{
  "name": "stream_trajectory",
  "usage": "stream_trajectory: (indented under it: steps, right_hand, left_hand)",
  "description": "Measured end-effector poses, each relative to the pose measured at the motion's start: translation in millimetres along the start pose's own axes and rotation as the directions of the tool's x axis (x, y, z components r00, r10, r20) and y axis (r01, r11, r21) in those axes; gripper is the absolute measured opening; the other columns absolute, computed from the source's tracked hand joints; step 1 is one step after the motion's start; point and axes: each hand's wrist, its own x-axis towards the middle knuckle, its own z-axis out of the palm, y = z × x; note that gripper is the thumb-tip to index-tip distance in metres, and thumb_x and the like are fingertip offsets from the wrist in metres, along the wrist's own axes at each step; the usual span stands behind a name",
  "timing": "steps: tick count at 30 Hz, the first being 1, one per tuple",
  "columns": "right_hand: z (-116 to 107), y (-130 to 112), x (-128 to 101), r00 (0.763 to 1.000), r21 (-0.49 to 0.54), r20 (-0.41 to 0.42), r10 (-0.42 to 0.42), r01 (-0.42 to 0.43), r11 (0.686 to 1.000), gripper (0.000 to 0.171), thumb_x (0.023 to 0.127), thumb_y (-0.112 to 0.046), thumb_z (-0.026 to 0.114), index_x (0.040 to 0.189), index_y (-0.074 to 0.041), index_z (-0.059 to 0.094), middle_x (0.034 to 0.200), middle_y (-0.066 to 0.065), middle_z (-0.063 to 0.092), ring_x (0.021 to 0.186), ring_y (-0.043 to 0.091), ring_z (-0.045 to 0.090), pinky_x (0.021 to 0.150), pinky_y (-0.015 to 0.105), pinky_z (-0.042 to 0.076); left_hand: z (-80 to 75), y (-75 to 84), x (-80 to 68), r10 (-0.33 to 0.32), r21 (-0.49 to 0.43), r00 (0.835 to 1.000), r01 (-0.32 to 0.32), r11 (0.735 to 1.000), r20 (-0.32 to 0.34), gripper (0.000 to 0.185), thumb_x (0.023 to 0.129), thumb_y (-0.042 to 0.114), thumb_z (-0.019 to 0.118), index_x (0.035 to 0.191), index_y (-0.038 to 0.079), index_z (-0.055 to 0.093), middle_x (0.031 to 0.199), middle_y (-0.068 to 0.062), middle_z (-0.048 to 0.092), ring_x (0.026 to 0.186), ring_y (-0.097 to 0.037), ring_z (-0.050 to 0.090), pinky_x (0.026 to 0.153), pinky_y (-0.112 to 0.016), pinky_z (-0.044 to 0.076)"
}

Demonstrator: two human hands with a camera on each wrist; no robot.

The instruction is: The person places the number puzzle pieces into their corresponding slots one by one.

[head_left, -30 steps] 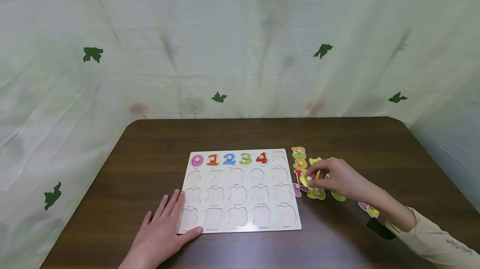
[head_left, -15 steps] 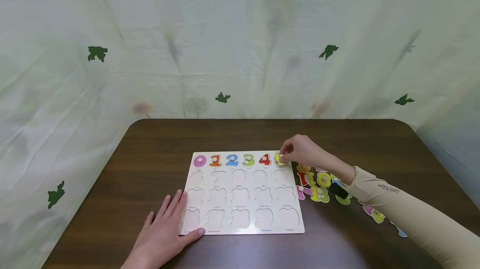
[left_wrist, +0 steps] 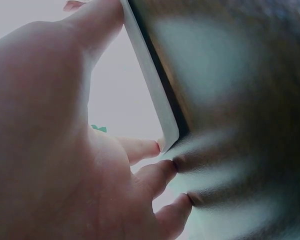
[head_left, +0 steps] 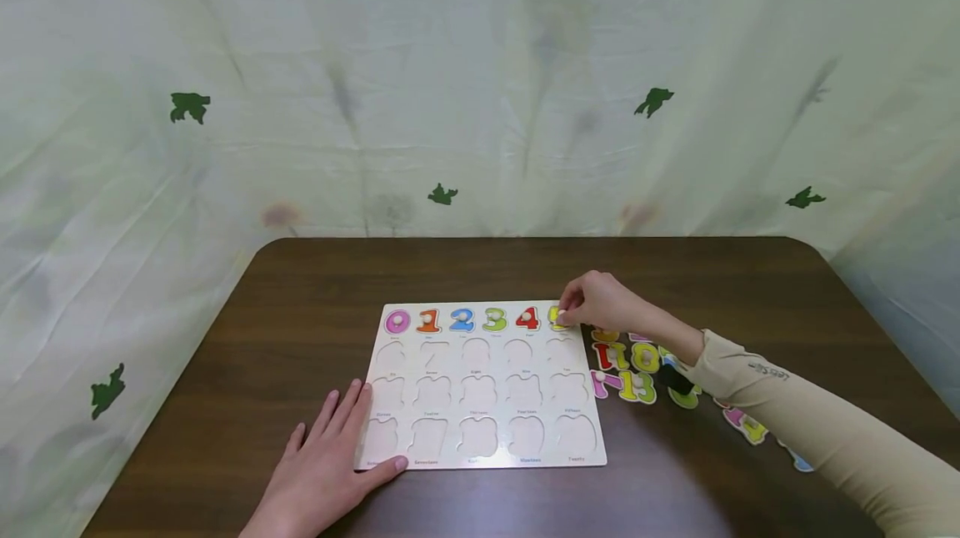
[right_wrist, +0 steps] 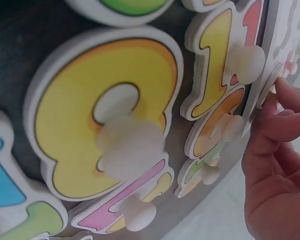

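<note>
A white number puzzle board (head_left: 457, 363) lies on the table with pieces 0 to 4 seated along its top row. My right hand (head_left: 603, 302) pinches the yellow 5 piece (head_left: 555, 319) by its knob, over the last recess of that row. The fingers partly cover this piece. In the right wrist view, my thumb and fingers (right_wrist: 275, 165) meet right at the board's side. My left hand (head_left: 322, 456) rests at the board's lower left corner, fingers straight, thumb on the front edge. The left wrist view shows the board edge (left_wrist: 152, 82) between thumb and fingers.
Loose knobbed number pieces, including a yellow and green 13 (head_left: 637, 388) and a red and yellow 11 (head_left: 611, 356), lie right of the board under my right forearm. More lie nearer, like a pink and yellow piece (head_left: 745, 425). A leaf-patterned curtain (head_left: 480, 87) hangs behind the table (head_left: 337, 271).
My right hand has carried the yellow 5 from the loose pieces leftward to the board's top right recess, staying there over the last half second. The left hand has stayed at the corner.
</note>
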Motion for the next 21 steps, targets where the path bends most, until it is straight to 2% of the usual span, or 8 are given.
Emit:
stream_trajectory:
  steps: [8, 11, 16, 21]
  right_hand:
    - [3, 0, 0, 1.0, 0.011, -0.015, -0.021, 0.021, 1.0, 0.011, 0.083, -0.019, 0.081, 0.085, -0.013, 0.072, 0.073, -0.003, 0.064, 0.065, 0.015, 0.054, 0.058, 0.029, 0.047]
    - [1, 3, -1, 0.999, 0.04, 0.006, -0.034, 0.033, 0.999, 0.013, 0.084, -0.02, 0.08, 0.09, -0.012, 0.072, 0.074, -0.003, 0.063, 0.063, 0.016, 0.053, 0.056, 0.03, 0.045]
    - [-15, 18, -14, 0.996, 0.105, 0.012, -0.09, 0.089, 0.99, 0.021, 0.087, -0.017, 0.077, 0.106, -0.01, 0.072, 0.082, -0.002, 0.064, 0.062, 0.017, 0.053, 0.054, 0.029, 0.045]
    - [-39, 33, -39, 0.989, 0.208, 0.024, -0.146, 0.138, 0.968, 0.025, 0.09, -0.014, 0.073, 0.112, -0.004, 0.07, 0.089, 0.004, 0.067, 0.058, 0.02, 0.052, 0.047, 0.03, 0.045]
  left_hand:
    - [0.0, 0.2, -0.1, -0.004, 0.002, 1.0, 0.004, 1.0, 0.008, 0.115, 0.076, 0.087, 0.046, 0.155, 0.006, 0.029, 0.16, -0.016, 0.024, 0.144, -0.043, 0.021, 0.102, -0.073, 0.022]
    - [0.1, 0.6, 0.0, -0.005, -0.001, 1.0, 0.005, 1.0, 0.014, 0.115, 0.076, 0.087, 0.046, 0.155, 0.006, 0.029, 0.16, -0.015, 0.024, 0.144, -0.043, 0.021, 0.102, -0.073, 0.022]
    - [-0.2, 1.3, 0.0, -0.003, -0.002, 1.0, 0.003, 1.0, 0.023, 0.115, 0.076, 0.086, 0.047, 0.155, 0.005, 0.029, 0.16, -0.016, 0.024, 0.144, -0.043, 0.021, 0.102, -0.073, 0.022]
    - [-0.7, 1.4, 1.1, -0.014, 0.004, 0.999, 0.014, 1.0, 0.041, 0.117, 0.075, 0.087, 0.047, 0.155, 0.005, 0.028, 0.16, -0.017, 0.023, 0.144, -0.044, 0.02, 0.102, -0.074, 0.021]
